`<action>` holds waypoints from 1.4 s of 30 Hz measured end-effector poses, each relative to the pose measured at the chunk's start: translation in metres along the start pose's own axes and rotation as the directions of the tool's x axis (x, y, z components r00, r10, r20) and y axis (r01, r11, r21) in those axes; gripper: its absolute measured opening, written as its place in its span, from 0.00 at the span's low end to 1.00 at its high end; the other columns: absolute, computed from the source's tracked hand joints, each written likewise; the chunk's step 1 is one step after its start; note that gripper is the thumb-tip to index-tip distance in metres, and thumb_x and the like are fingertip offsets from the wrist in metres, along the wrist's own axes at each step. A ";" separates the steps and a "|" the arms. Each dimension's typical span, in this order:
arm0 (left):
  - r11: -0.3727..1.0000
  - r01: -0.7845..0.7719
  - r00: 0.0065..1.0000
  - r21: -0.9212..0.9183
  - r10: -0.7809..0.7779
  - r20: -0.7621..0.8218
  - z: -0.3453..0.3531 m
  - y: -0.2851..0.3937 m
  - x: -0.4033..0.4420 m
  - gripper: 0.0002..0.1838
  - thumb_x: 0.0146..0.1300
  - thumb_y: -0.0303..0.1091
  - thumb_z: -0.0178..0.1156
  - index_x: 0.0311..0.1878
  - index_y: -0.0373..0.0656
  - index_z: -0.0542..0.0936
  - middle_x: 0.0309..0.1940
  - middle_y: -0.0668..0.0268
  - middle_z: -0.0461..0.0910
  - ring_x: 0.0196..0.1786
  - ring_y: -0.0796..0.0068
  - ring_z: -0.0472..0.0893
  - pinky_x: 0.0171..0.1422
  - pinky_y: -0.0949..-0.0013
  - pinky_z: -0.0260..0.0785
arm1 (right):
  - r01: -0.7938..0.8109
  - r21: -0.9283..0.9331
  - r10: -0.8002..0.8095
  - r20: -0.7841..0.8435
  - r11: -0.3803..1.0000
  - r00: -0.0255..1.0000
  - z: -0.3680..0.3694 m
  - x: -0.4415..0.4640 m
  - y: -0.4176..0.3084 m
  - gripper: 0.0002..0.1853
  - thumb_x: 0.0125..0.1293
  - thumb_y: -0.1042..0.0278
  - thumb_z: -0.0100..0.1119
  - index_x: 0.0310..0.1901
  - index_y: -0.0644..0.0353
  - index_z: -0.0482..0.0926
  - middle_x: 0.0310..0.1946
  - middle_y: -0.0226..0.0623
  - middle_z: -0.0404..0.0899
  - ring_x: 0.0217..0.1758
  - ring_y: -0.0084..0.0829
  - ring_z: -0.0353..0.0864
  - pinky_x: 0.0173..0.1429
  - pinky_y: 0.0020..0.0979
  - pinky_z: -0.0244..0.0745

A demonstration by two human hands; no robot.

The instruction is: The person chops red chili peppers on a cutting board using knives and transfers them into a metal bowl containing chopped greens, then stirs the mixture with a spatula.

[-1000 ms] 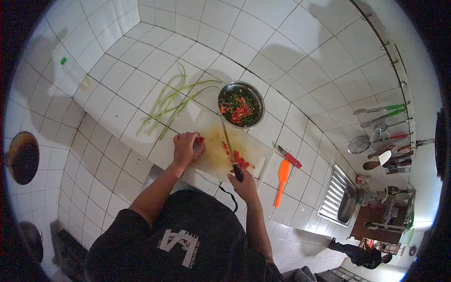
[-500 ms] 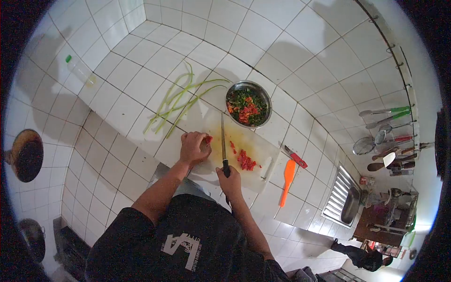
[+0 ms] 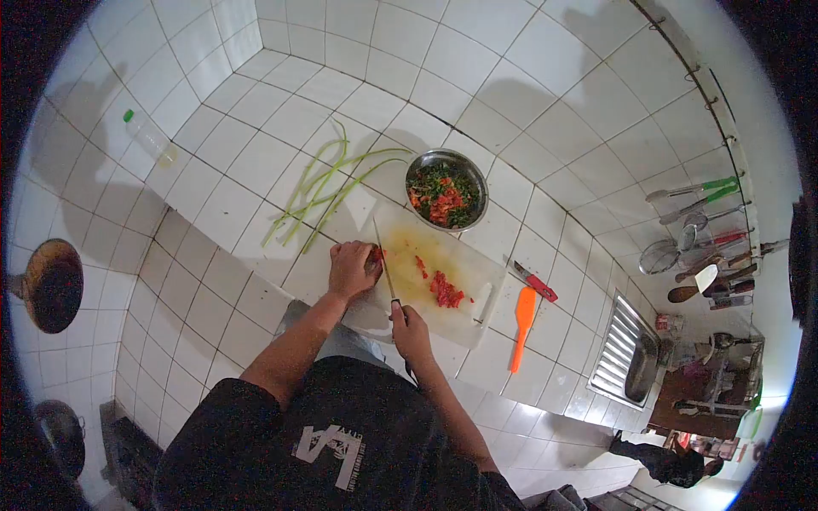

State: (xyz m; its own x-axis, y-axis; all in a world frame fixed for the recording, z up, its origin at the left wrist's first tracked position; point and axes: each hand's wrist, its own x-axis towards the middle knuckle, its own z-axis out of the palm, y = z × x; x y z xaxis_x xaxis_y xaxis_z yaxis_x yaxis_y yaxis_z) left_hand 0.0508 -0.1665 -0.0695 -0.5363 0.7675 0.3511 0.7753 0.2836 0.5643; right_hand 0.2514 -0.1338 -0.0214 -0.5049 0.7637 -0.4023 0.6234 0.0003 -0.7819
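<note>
My right hand (image 3: 411, 334) is closed round the black handle of a kitchen knife (image 3: 386, 266), its blade pointing away from me across the cutting board (image 3: 464, 260). Close to the blade, my left hand (image 3: 354, 271) has its fingers curled on a red vegetable piece (image 3: 377, 254), mostly hidden by them; I cannot make out whether it is tomato or pepper. Chopped red bits (image 3: 445, 291) lie in a small heap to the right of the knife. Beyond the board stands a steel bowl (image 3: 485, 192) with chopped greens and red pieces (image 3: 446, 203).
Long green stalks (image 3: 313, 189) lie left of the bowl. An orange spatula (image 3: 523, 324) and a red-handled cutter (image 3: 538, 285) rest right of the board, before a sink (image 3: 637, 370). A bottle (image 3: 149, 136) stands far left. Another person (image 3: 669, 462) is at lower right.
The knife has moved left, from the middle of the board to beside my left fingers. My right hand has shifted slightly left and towards me. My left hand stays nearly in place.
</note>
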 end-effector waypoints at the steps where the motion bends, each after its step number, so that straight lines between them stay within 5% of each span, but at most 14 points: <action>1: 1.000 0.010 1.000 0.003 -0.010 0.010 0.001 -0.001 -0.001 0.20 0.55 0.42 0.70 0.49 0.47 0.81 0.44 0.63 0.82 0.52 0.59 0.79 0.63 0.51 0.57 | -0.025 -0.034 0.026 0.032 0.999 0.999 -0.003 -0.001 -0.004 0.27 0.77 0.44 0.50 0.40 0.67 0.80 0.30 0.52 0.81 0.35 0.47 0.82 0.42 0.44 0.75; 2: 1.000 0.021 1.000 0.007 -0.022 0.020 0.002 -0.002 -0.001 0.20 0.54 0.42 0.70 0.50 0.47 0.81 0.45 0.63 0.82 0.52 0.59 0.79 0.63 0.51 0.57 | -0.049 -0.069 0.053 0.063 0.996 0.997 -0.005 -0.001 -0.007 0.28 0.77 0.43 0.49 0.44 0.66 0.80 0.38 0.61 0.84 0.45 0.59 0.84 0.50 0.50 0.76; 6: 1.000 0.006 1.000 -0.009 -0.006 0.015 -0.001 0.001 0.000 0.21 0.54 0.41 0.70 0.50 0.46 0.81 0.45 0.62 0.82 0.52 0.58 0.78 0.63 0.51 0.57 | 0.010 -0.085 -0.008 0.014 0.996 1.000 -0.003 -0.003 -0.005 0.27 0.77 0.43 0.49 0.42 0.66 0.80 0.36 0.60 0.83 0.43 0.61 0.84 0.48 0.51 0.76; 9: 0.999 -0.025 0.999 -0.022 0.024 -0.046 -0.002 0.004 0.001 0.17 0.58 0.44 0.69 0.46 0.46 0.80 0.41 0.60 0.82 0.49 0.53 0.79 0.59 0.48 0.59 | 0.034 -0.106 -0.038 -0.041 0.994 0.998 -0.001 -0.003 -0.002 0.28 0.78 0.45 0.49 0.39 0.69 0.80 0.32 0.52 0.84 0.38 0.49 0.85 0.46 0.43 0.76; 12: 1.000 -0.009 0.998 -0.020 0.007 -0.069 -0.003 0.007 0.002 0.17 0.58 0.44 0.69 0.46 0.45 0.80 0.41 0.60 0.82 0.49 0.52 0.79 0.58 0.48 0.60 | 0.008 -0.147 -0.008 -0.005 0.989 1.000 -0.003 -0.002 0.002 0.28 0.77 0.44 0.49 0.40 0.69 0.80 0.35 0.54 0.85 0.42 0.50 0.86 0.49 0.43 0.77; 14: 1.000 -0.021 0.998 0.007 0.022 -0.055 -0.003 0.006 0.001 0.17 0.58 0.43 0.68 0.47 0.45 0.80 0.41 0.60 0.81 0.48 0.52 0.79 0.58 0.48 0.60 | 0.066 -0.111 -0.068 -0.009 0.992 0.998 -0.004 -0.003 0.004 0.27 0.77 0.43 0.50 0.41 0.66 0.78 0.33 0.61 0.82 0.40 0.62 0.83 0.45 0.52 0.75; 24: 1.000 -0.008 0.999 0.008 0.008 -0.053 -0.006 0.009 0.002 0.18 0.54 0.38 0.69 0.48 0.47 0.79 0.42 0.61 0.80 0.49 0.56 0.78 0.58 0.50 0.58 | 0.054 -0.116 -0.055 -0.006 0.992 0.998 -0.003 -0.003 0.005 0.28 0.77 0.42 0.48 0.41 0.66 0.78 0.32 0.60 0.82 0.39 0.61 0.83 0.44 0.51 0.75; 26: 1.000 -0.017 0.998 -0.016 0.016 -0.053 -0.008 0.009 0.002 0.18 0.55 0.38 0.69 0.48 0.47 0.79 0.41 0.61 0.81 0.48 0.56 0.78 0.58 0.51 0.58 | -0.002 -0.133 0.000 -0.016 0.991 1.000 -0.002 -0.002 0.005 0.28 0.77 0.44 0.50 0.40 0.68 0.80 0.35 0.52 0.85 0.40 0.48 0.86 0.48 0.41 0.77; 42: 1.000 -0.016 0.998 -0.019 0.015 -0.068 -0.003 0.006 0.000 0.20 0.53 0.38 0.69 0.50 0.45 0.80 0.43 0.61 0.82 0.50 0.57 0.79 0.61 0.51 0.58 | -0.072 -0.191 0.081 0.041 0.979 0.996 -0.007 0.001 -0.006 0.28 0.78 0.45 0.47 0.42 0.67 0.80 0.37 0.55 0.84 0.44 0.52 0.84 0.50 0.44 0.76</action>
State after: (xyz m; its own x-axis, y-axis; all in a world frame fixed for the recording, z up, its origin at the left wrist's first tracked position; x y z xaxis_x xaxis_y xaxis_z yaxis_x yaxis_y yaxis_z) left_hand 0.0540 -0.1667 -0.0638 -0.5465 0.7304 0.4096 0.7772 0.2602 0.5730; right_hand 0.2513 -0.1288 -0.0140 -0.4766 0.7342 -0.4835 0.7604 0.0683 -0.6458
